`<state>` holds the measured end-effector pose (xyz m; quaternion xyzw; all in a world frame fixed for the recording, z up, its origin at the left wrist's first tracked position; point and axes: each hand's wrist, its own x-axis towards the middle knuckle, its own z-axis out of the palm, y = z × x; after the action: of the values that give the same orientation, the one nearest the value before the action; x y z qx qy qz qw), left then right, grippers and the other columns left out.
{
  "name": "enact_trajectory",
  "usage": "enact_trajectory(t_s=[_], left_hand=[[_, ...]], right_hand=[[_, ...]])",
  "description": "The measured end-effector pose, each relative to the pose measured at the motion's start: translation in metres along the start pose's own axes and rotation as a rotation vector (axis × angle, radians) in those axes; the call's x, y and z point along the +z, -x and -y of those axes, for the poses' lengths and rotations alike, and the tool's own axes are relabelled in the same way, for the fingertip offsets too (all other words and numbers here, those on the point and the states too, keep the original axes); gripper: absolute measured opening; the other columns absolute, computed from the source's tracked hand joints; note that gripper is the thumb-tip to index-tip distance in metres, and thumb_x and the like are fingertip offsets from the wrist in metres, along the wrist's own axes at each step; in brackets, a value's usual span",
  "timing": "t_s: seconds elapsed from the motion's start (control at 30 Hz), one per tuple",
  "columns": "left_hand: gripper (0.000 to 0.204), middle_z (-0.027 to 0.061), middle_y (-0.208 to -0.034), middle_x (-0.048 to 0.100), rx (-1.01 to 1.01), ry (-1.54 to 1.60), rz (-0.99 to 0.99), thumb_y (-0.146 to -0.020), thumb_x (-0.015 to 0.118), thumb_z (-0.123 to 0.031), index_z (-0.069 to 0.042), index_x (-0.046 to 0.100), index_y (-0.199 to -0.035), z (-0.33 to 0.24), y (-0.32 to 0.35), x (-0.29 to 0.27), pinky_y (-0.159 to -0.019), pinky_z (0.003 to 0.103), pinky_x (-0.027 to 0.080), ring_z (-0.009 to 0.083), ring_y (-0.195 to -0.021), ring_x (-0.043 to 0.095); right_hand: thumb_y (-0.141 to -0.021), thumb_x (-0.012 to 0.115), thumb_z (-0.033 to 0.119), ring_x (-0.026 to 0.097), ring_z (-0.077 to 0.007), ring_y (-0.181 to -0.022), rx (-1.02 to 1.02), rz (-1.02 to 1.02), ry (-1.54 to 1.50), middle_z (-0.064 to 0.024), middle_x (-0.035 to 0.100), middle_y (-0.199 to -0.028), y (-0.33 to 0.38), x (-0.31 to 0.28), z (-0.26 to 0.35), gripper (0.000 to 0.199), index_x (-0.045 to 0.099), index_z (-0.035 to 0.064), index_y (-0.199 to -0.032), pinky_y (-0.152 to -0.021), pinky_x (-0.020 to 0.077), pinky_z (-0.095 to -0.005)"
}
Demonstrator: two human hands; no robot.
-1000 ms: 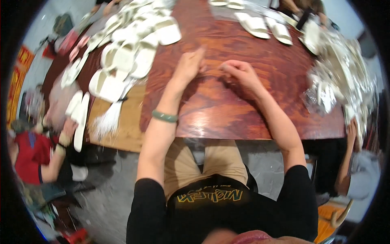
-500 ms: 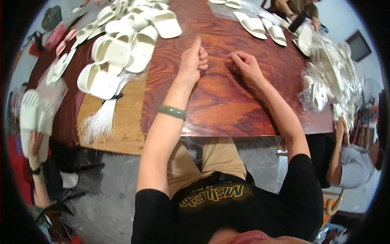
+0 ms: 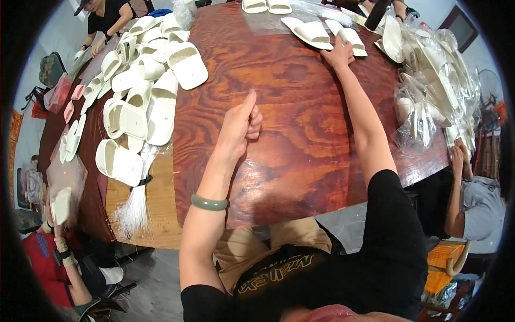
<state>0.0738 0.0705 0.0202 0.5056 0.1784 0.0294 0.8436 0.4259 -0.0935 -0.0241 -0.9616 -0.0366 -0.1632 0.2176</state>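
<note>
My left hand (image 3: 240, 123) is held over the middle of the brown wood-grained table (image 3: 289, 155), fingers curled in and thumb pointing away from me. Whatever those fingers enclose, if anything, is hidden. A green bangle (image 3: 209, 203) circles that forearm. Stretched out to the far right, my right hand (image 3: 339, 55) is at a pair of cream slide slippers, its thumb and index finger apart. It overlaps the near edge of the right slipper (image 3: 353, 42), and its thumb is by the toe of the left slipper (image 3: 307, 33).
Cream slippers (image 3: 142, 80) pile up on the left. Below them a bundle of white plastic strands (image 3: 134, 214) overhangs a lighter board. Bagged slippers (image 3: 434, 91) crowd the right edge. Another pair (image 3: 266, 6) stands at the far edge. Other people work around the table.
My right hand has reached forward to the slipper pair, away from the table's middle. My left hand stays curled and appears slightly lower and further left as the view shifted.
</note>
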Motion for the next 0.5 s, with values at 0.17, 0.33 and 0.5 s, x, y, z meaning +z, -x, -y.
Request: enact_trajectory(t_s=[0.17,0.33,0.5], left_hand=[[0.044,-0.0033,-0.053,0.035,-0.026,0.018,0.031,-0.092,0.050,-0.043,-0.016,0.036,-0.060,0.000,-0.004,0.007,-0.041,0.021,0.019,0.0056,-0.046,0.026],[0.043,-0.0038,-0.052,0.036,-0.021,-0.005,0.029,-0.093,0.049,-0.042,-0.016,0.038,-0.060,0.000,-0.004,0.004,-0.041,0.020,0.020,0.0050,-0.046,0.028],[0.044,-0.0048,-0.053,0.029,-0.013,-0.096,0.021,-0.095,0.046,-0.042,-0.016,0.034,-0.060,-0.001,-0.006,0.012,-0.042,0.021,0.019,0.0063,-0.047,0.025]], right_hand=[[-0.065,0.064,0.048,0.040,-0.0364,-0.119,-0.254,-0.012,-0.363,-0.0161,0.046,-0.128,-0.038,0.012,-0.011,0.071,0.049,0.0180,-0.128,-0.098,0.0244,-0.0542],[-0.071,0.061,0.051,0.046,-0.0354,-0.115,-0.214,-0.014,-0.211,-0.0161,0.052,-0.121,-0.031,0.017,0.008,0.065,0.050,0.0189,-0.126,-0.092,0.0313,-0.0549],[-0.079,0.059,0.038,0.039,-0.0363,-0.118,-0.056,0.080,-0.126,-0.0192,0.048,-0.121,-0.047,0.006,-0.003,0.044,0.057,0.0132,-0.115,-0.096,0.0281,-0.0527]])
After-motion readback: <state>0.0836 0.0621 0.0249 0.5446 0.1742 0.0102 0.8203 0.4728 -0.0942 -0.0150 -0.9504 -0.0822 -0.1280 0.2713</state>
